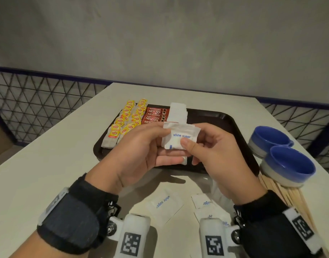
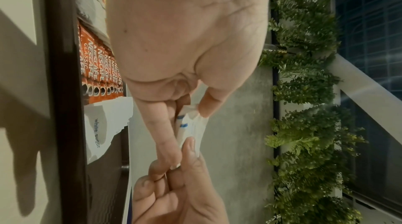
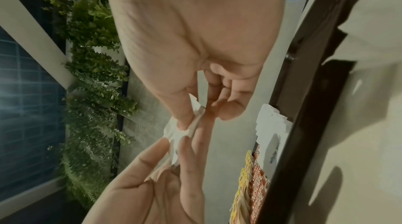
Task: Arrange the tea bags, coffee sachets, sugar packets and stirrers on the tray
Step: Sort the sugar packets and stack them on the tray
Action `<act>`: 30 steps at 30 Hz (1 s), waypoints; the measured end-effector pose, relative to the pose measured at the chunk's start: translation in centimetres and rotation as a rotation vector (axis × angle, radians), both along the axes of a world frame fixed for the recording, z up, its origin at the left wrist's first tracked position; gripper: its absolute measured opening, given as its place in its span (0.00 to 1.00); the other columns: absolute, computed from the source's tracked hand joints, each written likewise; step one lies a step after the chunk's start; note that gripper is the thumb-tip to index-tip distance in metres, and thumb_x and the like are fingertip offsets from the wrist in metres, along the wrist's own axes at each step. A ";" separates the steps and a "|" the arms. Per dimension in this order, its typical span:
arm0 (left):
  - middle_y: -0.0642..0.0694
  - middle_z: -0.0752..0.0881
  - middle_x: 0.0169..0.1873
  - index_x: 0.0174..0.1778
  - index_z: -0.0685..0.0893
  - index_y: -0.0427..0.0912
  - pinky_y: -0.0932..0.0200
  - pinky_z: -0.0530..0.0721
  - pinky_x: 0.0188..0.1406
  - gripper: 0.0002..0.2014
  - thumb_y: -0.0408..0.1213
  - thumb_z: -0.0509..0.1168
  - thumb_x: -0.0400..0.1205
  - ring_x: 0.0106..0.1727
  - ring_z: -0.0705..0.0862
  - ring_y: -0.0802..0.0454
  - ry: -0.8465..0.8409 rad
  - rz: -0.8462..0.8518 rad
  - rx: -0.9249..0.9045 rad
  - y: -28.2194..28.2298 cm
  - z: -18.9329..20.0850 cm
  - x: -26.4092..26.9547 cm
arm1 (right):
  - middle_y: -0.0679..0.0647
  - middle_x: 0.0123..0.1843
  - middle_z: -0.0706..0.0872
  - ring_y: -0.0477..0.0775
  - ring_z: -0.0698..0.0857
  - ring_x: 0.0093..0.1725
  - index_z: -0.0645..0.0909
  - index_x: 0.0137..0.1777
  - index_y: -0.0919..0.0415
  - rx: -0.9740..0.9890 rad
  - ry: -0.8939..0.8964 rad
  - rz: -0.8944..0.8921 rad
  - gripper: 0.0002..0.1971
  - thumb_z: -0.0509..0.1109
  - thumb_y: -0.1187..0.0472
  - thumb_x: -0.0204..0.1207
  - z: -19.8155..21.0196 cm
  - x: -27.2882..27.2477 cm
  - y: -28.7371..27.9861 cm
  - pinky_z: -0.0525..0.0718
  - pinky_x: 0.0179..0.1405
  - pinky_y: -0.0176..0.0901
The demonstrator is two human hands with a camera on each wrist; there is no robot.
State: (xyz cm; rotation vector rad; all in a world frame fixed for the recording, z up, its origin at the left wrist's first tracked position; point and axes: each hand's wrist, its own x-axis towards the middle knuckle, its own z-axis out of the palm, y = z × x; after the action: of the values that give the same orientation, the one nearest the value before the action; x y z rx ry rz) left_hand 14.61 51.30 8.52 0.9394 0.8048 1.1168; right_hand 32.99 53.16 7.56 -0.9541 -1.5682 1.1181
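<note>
Both hands' grip, left hand (image 1: 141,148) and right hand (image 1: 214,148), pinches white sugar packets (image 1: 180,138).

Dim, soft — hard shadows, edge warp

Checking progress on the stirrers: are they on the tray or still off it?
Off it. The wooden stirrers lie on the table beside the tray, partly under a blue cup.
</note>
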 end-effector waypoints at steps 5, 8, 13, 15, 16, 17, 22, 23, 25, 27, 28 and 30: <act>0.33 0.91 0.62 0.73 0.83 0.36 0.51 0.95 0.48 0.17 0.34 0.57 0.92 0.61 0.92 0.33 0.047 -0.024 0.011 -0.2 -0.1 -0.1 | 0.49 0.48 0.95 0.45 0.91 0.38 0.87 0.57 0.54 -0.036 0.057 0.001 0.09 0.75 0.66 0.80 -0.1 -0.1 -0.2 0.86 0.32 0.37; 0.34 0.92 0.59 0.68 0.83 0.36 0.53 0.94 0.43 0.13 0.36 0.59 0.91 0.57 0.94 0.36 0.083 0.014 0.024 -0.3 -0.1 0.1 | 0.51 0.48 0.94 0.48 0.90 0.40 0.87 0.57 0.54 -0.045 0.058 0.003 0.08 0.75 0.65 0.80 -0.2 0.0 -0.2 0.87 0.33 0.38; 0.38 0.93 0.55 0.46 0.86 0.45 0.51 0.92 0.41 0.05 0.41 0.70 0.83 0.55 0.94 0.38 0.163 0.143 0.062 -0.5 0.0 0.5 | 0.55 0.51 0.94 0.59 0.92 0.53 0.88 0.56 0.57 -0.068 0.112 -0.001 0.07 0.74 0.63 0.81 -0.3 0.1 -0.1 0.91 0.47 0.51; 0.41 0.94 0.53 0.46 0.90 0.47 0.51 0.90 0.40 0.03 0.41 0.72 0.82 0.52 0.95 0.40 0.159 0.219 0.072 -0.4 -0.1 0.5 | 0.58 0.54 0.94 0.64 0.91 0.57 0.87 0.58 0.61 -0.115 0.191 -0.001 0.08 0.73 0.64 0.81 -0.2 0.2 0.0 0.89 0.56 0.60; 0.42 0.94 0.53 0.50 0.91 0.47 0.51 0.90 0.40 0.04 0.40 0.72 0.83 0.51 0.95 0.41 0.154 0.248 0.072 -0.3 -0.1 0.4 | 0.59 0.54 0.93 0.65 0.91 0.56 0.86 0.59 0.63 -0.144 0.226 -0.003 0.08 0.73 0.65 0.81 -0.1 0.3 0.0 0.89 0.54 0.59; 0.41 0.94 0.53 0.53 0.92 0.45 0.53 0.90 0.39 0.05 0.38 0.72 0.83 0.50 0.95 0.42 0.145 0.268 0.069 -0.3 0.0 0.3 | 0.59 0.54 0.93 0.64 0.91 0.51 0.86 0.59 0.64 -0.173 0.259 0.001 0.09 0.72 0.65 0.81 0.0 0.4 0.1 0.89 0.50 0.54; 0.41 0.92 0.39 0.51 0.91 0.39 0.58 0.93 0.37 0.05 0.34 0.72 0.83 0.44 0.95 0.40 0.071 0.298 0.048 -0.5 0.3 0.4 | 0.61 0.44 0.87 0.50 0.80 0.36 0.87 0.61 0.66 -0.267 0.360 0.023 0.10 0.72 0.64 0.82 0.1 0.4 0.0 0.81 0.31 0.40; 0.41 0.92 0.39 0.51 0.90 0.38 0.58 0.93 0.38 0.04 0.34 0.72 0.84 0.44 0.95 0.40 0.065 0.293 0.047 -0.5 0.3 0.5 | 0.61 0.44 0.87 0.50 0.79 0.35 0.87 0.60 0.66 -0.265 0.363 0.017 0.10 0.72 0.64 0.82 0.1 0.5 0.1 0.80 0.30 0.40; 0.37 0.94 0.46 0.52 0.90 0.35 0.58 0.94 0.40 0.07 0.35 0.71 0.84 0.46 0.95 0.39 0.051 0.270 0.042 -0.4 0.3 0.5 | 0.61 0.44 0.87 0.50 0.78 0.35 0.87 0.60 0.65 -0.258 0.351 0.005 0.10 0.72 0.64 0.82 0.1 0.5 0.1 0.79 0.31 0.41; 0.35 0.94 0.50 0.52 0.91 0.33 0.57 0.95 0.44 0.11 0.38 0.73 0.82 0.48 0.95 0.38 0.053 0.243 0.052 -0.5 0.4 0.6 | 0.61 0.44 0.88 0.52 0.78 0.36 0.88 0.60 0.64 -0.237 0.307 -0.017 0.10 0.73 0.64 0.81 0.1 0.5 0.0 0.79 0.32 0.43; 0.35 0.94 0.50 0.51 0.91 0.33 0.57 0.95 0.46 0.12 0.39 0.74 0.80 0.48 0.95 0.38 0.055 0.235 0.062 -0.5 0.3 0.7 | 0.60 0.43 0.88 0.53 0.78 0.36 0.88 0.59 0.63 -0.221 0.282 -0.031 0.09 0.74 0.64 0.80 0.1 0.5 0.0 0.79 0.33 0.45; 0.36 0.94 0.50 0.52 0.92 0.32 0.57 0.94 0.48 0.14 0.37 0.77 0.74 0.49 0.95 0.37 0.076 0.230 0.084 -0.5 0.1 0.8 | 0.59 0.44 0.90 0.55 0.78 0.37 0.88 0.58 0.63 -0.190 0.246 -0.049 0.09 0.75 0.65 0.79 0.2 0.5 -0.2 0.79 0.34 0.47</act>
State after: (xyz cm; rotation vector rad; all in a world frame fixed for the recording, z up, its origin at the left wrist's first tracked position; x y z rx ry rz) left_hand 15.37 50.79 8.66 0.9811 0.9515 1.3285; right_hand 33.47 52.99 7.72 -0.9342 -1.2512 1.3134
